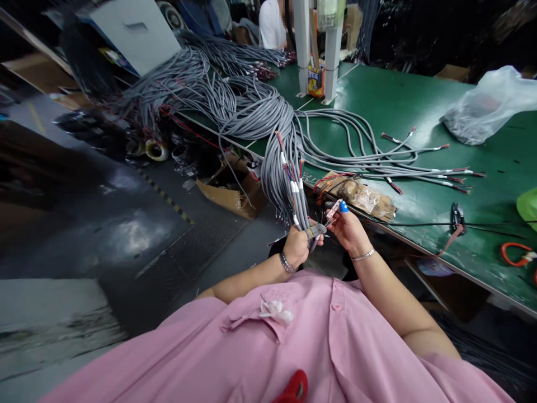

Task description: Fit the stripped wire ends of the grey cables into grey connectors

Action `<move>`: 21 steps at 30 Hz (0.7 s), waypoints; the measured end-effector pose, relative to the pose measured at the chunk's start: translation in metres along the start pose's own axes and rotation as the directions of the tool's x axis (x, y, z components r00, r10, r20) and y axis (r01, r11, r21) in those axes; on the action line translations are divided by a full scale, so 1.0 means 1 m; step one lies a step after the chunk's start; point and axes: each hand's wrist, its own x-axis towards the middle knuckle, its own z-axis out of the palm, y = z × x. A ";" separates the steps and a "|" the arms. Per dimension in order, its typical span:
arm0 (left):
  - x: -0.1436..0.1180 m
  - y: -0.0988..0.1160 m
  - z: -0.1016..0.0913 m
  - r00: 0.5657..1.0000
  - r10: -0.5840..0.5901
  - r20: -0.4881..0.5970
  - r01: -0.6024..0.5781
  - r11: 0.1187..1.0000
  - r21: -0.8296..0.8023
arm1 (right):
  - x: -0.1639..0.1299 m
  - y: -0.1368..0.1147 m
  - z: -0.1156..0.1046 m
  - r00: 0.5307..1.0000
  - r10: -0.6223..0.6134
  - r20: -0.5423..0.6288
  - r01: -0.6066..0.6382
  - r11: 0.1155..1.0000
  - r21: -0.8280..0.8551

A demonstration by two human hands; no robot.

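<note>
My left hand [297, 246], with a grey wrap on one digit, is closed around the ends of several grey cables [281, 184] that hang over the table's edge. Close beside it, my right hand [352, 232] has its thumb and fingers pinched on a small pale strip with dark marks [334, 209]. A blue cover [343, 206] sits on the tip of the right thumb. Thin stripped wires run between the two hands. White sleeves and red wire tips show on some cables. Just beyond my right hand lies a tape-wrapped brown block [364, 198] on the table.
More grey cables [247, 106] are heaped along the green table [390, 95]. To the right are a plastic bag [482, 106], a black clip-like object [457, 218] and orange-handled tool [516, 254]. A cardboard box [230, 193] stands below the edge. A person [272, 25] is behind the table.
</note>
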 end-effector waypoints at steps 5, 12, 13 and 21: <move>0.002 0.002 0.002 1.000 -0.012 -0.006 0.012 1.000 -0.007 | -0.001 0.003 0.002 0.986 -0.129 -0.105 0.117 0.987 -0.113; 0.003 0.005 0.001 1.000 -0.012 0.012 0.012 1.000 -0.011 | -0.001 0.007 -0.001 0.968 -0.219 -0.125 0.200 0.969 -0.143; 0.004 0.004 0.001 1.000 -0.012 0.017 0.013 1.000 -0.013 | -0.001 0.007 0.001 0.983 -0.155 -0.097 0.145 0.984 -0.100; 0.007 -0.001 0.004 0.999 -0.007 0.037 0.006 1.000 0.022 | 0.009 0.005 0.012 0.987 -0.028 -0.159 0.049 0.990 0.129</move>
